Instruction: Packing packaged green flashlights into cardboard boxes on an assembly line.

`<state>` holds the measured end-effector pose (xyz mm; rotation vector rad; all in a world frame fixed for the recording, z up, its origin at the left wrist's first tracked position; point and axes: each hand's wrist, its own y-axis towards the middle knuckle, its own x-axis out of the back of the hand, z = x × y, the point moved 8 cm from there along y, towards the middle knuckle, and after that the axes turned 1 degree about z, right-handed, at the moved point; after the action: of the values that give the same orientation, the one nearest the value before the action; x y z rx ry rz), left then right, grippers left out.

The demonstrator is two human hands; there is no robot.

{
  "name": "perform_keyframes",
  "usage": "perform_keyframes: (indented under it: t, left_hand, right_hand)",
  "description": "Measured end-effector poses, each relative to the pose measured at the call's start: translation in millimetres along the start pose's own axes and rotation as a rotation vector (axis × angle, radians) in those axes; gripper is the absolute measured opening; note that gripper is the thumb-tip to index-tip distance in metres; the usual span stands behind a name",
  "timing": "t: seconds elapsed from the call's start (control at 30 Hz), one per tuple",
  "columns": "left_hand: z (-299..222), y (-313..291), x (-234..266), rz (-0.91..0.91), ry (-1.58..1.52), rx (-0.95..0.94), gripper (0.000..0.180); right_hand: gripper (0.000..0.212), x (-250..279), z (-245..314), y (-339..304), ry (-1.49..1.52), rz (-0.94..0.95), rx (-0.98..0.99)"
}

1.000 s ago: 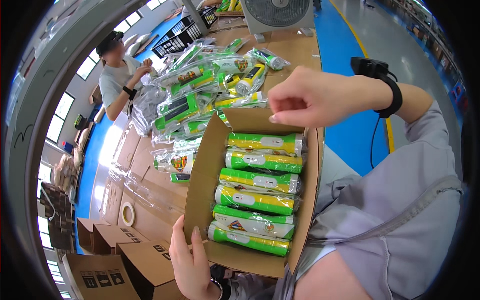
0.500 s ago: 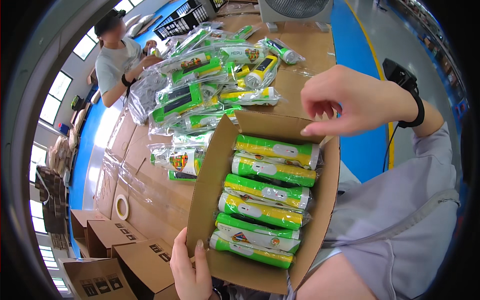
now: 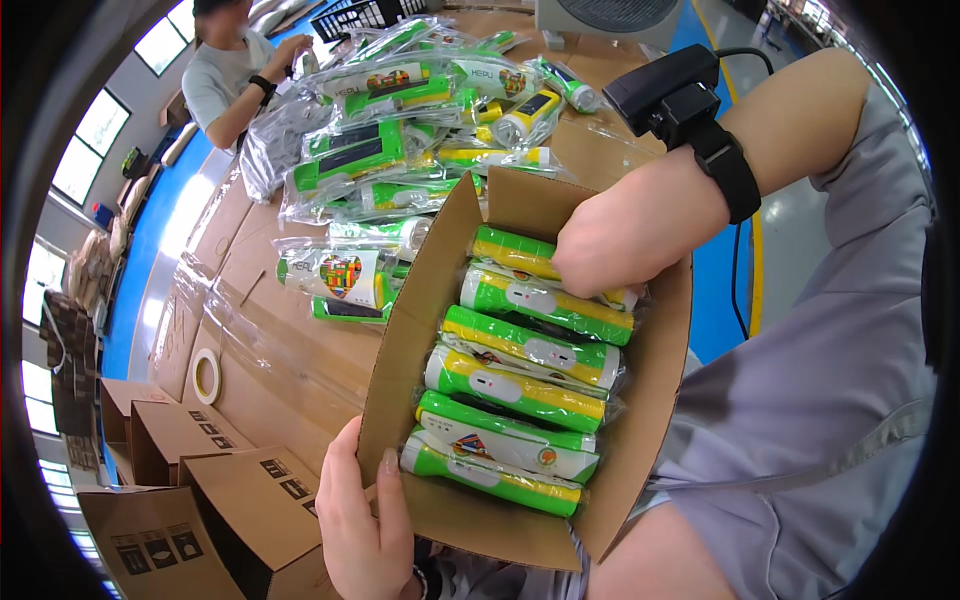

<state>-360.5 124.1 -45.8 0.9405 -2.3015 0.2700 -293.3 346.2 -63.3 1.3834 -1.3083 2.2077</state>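
An open cardboard box (image 3: 405,325) is tilted in front of me. Inside lies a row of several green, yellow and white flashlights (image 3: 530,390), each in a clear plastic sleeve. My left hand (image 3: 365,530) grips the box's near-left wall, thumb on the inner side and fingers outside. At the far end of the box, my right hand (image 3: 625,235) reaches in over the farthest flashlight (image 3: 505,245) and covers its middle. The fingertips of that hand are hidden beneath it, so its grip does not show.
A pile of bagged flashlights (image 3: 400,130) covers the table's far part, with a few near the box's left wall. A tape roll (image 3: 206,376) and open cartons (image 3: 235,500) stand left. Across the table a person (image 3: 230,80) handles something. A fan (image 3: 610,15) stands beyond.
My right hand has come down from above the box's far edge into its far end, onto the farthest flashlight. The left hand keeps its hold on the wall.
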Motion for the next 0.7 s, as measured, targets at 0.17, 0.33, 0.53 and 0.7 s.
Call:
perform_keyframes:
  t: [0.17,0.33,0.53,0.7]
  left_hand:
    - [-4,-1,3,-0.027,0.149,-0.082,0.032]
    - [-3,-1,2,-0.034,0.089,0.005,0.031]
    - [-1,-1,3,-0.027,0.139,-0.07,0.031]
    - [-2,-4,6,-0.074,0.114,-0.094,0.031]
  right_hand:
    - [0.021,-4,3,7,0.039,-0.025,0.106]
    - [0.018,-12,0,8,0.093,-0.026,0.113]
    - [0.018,-25,-5,15,0.089,0.003,0.12]
    - [0.017,-26,0,20,0.115,0.027,0.089]
